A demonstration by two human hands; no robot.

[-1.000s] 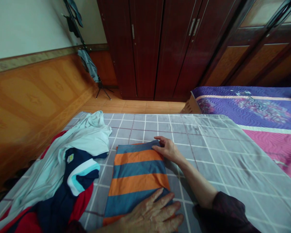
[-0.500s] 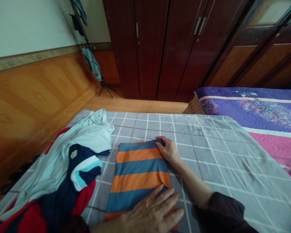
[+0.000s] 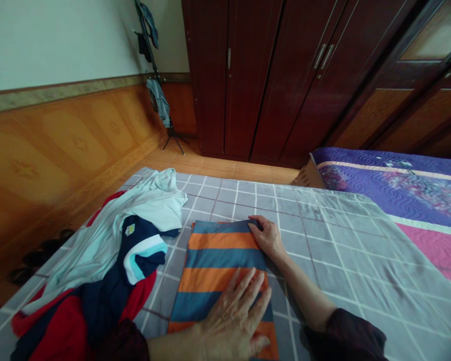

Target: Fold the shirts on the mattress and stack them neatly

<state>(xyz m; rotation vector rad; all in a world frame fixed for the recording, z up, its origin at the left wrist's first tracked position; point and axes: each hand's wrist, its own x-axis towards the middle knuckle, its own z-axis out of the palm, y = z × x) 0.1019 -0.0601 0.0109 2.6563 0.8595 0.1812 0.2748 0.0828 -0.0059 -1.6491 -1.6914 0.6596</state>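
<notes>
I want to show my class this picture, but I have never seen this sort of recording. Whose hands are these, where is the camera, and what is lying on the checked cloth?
The camera sits on a person's head and looks forward and down, so both hands are the wearer's own. The left hand lies flat, fingers spread, on the near end of a folded orange-and-blue striped cloth. The right hand rests at that cloth's far right corner. Neither hand lifts anything. Everything lies on a grey checked bed sheet. To the left is a loose pile of white, navy and red clothes. Behind stand a dark wooden wardrobe and a purple quilt.
</notes>
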